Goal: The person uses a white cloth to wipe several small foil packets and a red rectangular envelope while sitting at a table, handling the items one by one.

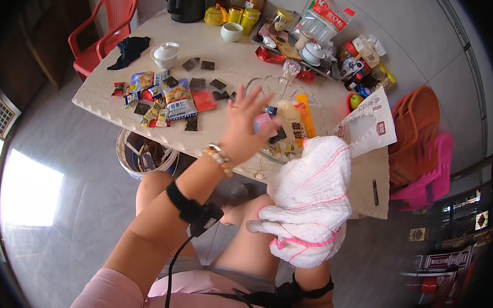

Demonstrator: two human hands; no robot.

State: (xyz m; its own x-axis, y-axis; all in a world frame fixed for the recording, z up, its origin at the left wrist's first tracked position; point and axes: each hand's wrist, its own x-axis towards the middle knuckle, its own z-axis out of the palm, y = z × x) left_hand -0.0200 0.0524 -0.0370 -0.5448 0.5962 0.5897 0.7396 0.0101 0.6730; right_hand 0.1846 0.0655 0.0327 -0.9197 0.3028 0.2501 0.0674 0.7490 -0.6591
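My left hand (248,128) is raised over the near side of a clear glass bowl (273,158), fingers spread and holding nothing. The bowl contains an orange-edged snack packet (306,117) and small wrapped sweets (287,148). A white cloth with pink stripes (315,200) covers my right hand, bunched over the table's front edge and my lap. The hand's grip beneath it is hidden. Left of my left hand lie blue-and-white nut packets (181,101), a red packet (203,101) and several dark flat packets (198,83).
A lidded white cup (165,55), a black kettle (187,0) and a tray of tea things (297,51) stand farther back. A white paper bag (371,123) leans at the right, near a pen (375,192). Below the table is a waste bucket (123,155). Plastic chairs (417,135) flank it.
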